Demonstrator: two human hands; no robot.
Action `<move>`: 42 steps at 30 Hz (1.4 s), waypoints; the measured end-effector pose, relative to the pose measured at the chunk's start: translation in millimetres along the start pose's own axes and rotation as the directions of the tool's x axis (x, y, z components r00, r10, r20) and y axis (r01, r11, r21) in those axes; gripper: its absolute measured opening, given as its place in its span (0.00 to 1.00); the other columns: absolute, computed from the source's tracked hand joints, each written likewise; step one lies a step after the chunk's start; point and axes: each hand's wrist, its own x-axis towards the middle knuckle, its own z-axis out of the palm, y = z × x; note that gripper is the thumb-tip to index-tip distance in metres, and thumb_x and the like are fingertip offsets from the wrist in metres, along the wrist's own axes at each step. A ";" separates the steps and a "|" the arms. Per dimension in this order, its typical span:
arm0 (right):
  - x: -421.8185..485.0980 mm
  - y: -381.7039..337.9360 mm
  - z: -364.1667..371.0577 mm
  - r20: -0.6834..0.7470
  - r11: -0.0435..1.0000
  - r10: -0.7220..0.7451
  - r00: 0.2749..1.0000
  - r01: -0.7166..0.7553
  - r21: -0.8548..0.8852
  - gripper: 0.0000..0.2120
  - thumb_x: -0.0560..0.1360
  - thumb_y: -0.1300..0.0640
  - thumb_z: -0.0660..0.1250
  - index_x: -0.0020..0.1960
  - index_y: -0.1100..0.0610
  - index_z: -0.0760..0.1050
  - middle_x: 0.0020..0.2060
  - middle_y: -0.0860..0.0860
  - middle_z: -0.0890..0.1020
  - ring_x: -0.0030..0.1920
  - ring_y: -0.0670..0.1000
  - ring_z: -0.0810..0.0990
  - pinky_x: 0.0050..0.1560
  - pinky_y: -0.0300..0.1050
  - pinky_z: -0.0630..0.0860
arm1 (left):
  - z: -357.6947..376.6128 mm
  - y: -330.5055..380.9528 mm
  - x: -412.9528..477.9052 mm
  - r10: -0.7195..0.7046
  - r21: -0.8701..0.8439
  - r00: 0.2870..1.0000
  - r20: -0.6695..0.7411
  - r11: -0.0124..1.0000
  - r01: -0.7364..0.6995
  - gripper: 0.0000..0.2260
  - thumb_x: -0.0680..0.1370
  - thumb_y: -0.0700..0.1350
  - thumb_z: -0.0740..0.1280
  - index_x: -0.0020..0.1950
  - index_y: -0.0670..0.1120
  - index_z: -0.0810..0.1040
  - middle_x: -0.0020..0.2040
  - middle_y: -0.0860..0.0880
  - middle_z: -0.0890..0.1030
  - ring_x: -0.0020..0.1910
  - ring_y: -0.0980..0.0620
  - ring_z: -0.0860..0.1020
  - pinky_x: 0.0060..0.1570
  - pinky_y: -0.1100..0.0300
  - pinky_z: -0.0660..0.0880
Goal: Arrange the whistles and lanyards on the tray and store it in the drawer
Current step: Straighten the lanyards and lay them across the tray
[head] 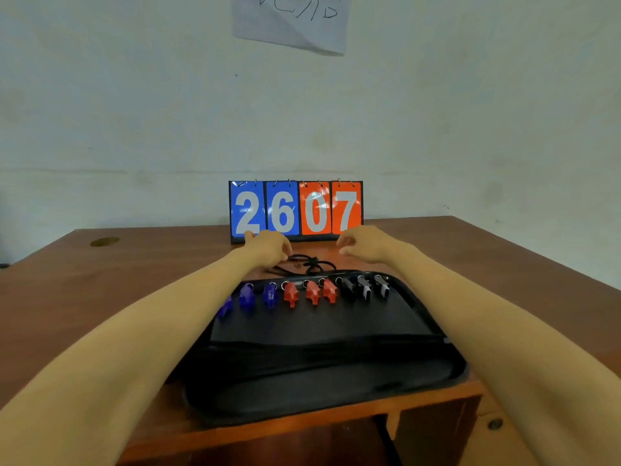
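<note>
A black tray (336, 391) lies on the wooden desk near its front edge. Along its far side stands a row of whistles: blue whistles (247, 295) at the left, red whistles (312, 292) in the middle, black whistles (364, 287) at the right. Black lanyards (311, 265) lie tangled on the desk just behind the tray. My left hand (268, 245) reaches over the tray and pinches a lanyard cord at its left end. My right hand (361, 243) hovers to the right of the lanyards with curled fingers that hold nothing.
A flip scoreboard (295, 210) that reads 26 and 07 stands at the back of the desk (134, 274) against the wall. A round cable hole (105, 242) is at the back left. An open compartment (336, 445) shows under the desk's front edge.
</note>
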 end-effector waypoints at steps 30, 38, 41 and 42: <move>8.6 -1.2 -23.1 -0.412 0.800 -0.082 0.907 0.307 0.516 0.07 0.74 0.56 0.68 0.49 0.58 0.81 0.46 0.51 0.83 0.49 0.49 0.78 0.54 0.44 0.74 | -8.7 48.0 13.8 0.216 -0.686 0.941 -0.259 0.645 -0.337 0.19 0.77 0.50 0.64 0.68 0.49 0.71 0.63 0.54 0.75 0.63 0.57 0.70 0.67 0.58 0.63; -1.0 14.8 -37.0 -0.486 0.704 0.115 0.866 0.274 0.655 0.03 0.74 0.58 0.69 0.46 0.55 0.80 0.41 0.47 0.82 0.45 0.46 0.78 0.52 0.39 0.73 | -18.9 43.4 22.5 0.063 -0.577 0.932 -0.357 0.770 -0.273 0.10 0.77 0.51 0.64 0.48 0.48 0.83 0.46 0.51 0.84 0.53 0.55 0.77 0.64 0.51 0.64; -2.9 27.6 -46.6 -0.524 0.602 0.272 0.807 0.282 0.747 0.04 0.74 0.59 0.68 0.48 0.55 0.79 0.40 0.47 0.81 0.41 0.41 0.77 0.47 0.34 0.71 | -19.6 29.2 26.8 -0.037 -0.406 0.925 -0.378 0.905 -0.130 0.12 0.78 0.52 0.62 0.53 0.49 0.81 0.50 0.50 0.83 0.56 0.50 0.75 0.63 0.51 0.59; -3.8 32.6 -50.0 -0.530 0.582 0.316 0.787 0.280 0.763 0.04 0.74 0.58 0.67 0.48 0.55 0.79 0.40 0.47 0.81 0.39 0.41 0.76 0.43 0.33 0.70 | -18.5 23.7 27.9 -0.059 -0.370 0.932 -0.357 0.925 -0.084 0.12 0.78 0.52 0.62 0.54 0.49 0.81 0.51 0.50 0.83 0.57 0.48 0.75 0.63 0.51 0.58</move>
